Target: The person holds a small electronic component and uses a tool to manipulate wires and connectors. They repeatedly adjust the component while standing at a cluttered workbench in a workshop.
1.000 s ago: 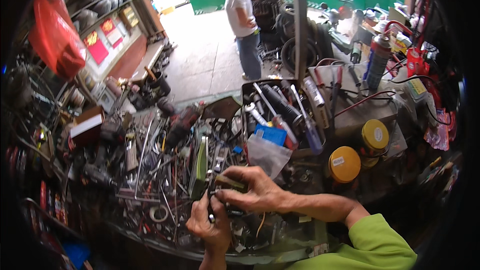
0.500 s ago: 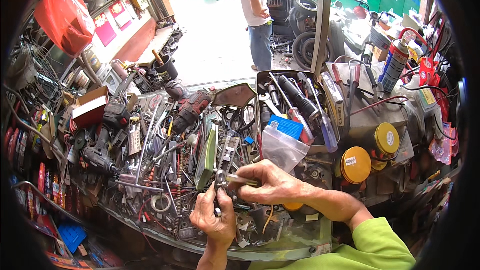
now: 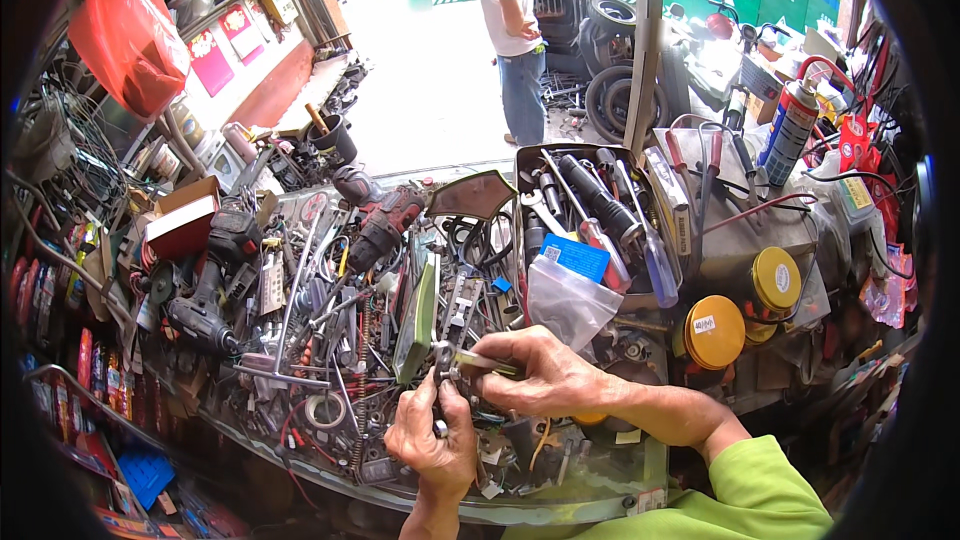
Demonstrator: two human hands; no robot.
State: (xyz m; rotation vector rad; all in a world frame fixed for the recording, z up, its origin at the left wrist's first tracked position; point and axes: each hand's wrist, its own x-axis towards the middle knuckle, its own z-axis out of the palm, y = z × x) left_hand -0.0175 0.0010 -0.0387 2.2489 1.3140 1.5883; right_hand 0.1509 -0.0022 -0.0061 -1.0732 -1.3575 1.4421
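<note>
Above the cluttered bench, my left hand (image 3: 436, 435) has its thumb and fingers pinched round a small metal part (image 3: 444, 358) with a rounded, shiny top. A bright round end shows lower down between those fingers. My right hand (image 3: 540, 372) comes in from the right, closed on a narrow, flat metal tool (image 3: 482, 362). The tool's left end touches or overlaps the metal part; its exact kind is unclear. Just behind my hands stands a long green-edged box (image 3: 417, 320), tilted. A clear plastic bag (image 3: 570, 302) with a blue card (image 3: 573, 256) lies beyond my right hand.
Loose tools and small parts cover the glass-topped bench (image 3: 560, 512). Cordless drills (image 3: 205, 305) lie at left; a tool tray (image 3: 600, 210) sits behind. Yellow-lidded jars (image 3: 714, 332) and a spray can (image 3: 788, 135) stand right. A person (image 3: 515, 40) stands beyond the bench.
The whole view has shifted slightly. Both hands keep their grips close together, and the tool in my right hand has tilted a little, its left end higher.
</note>
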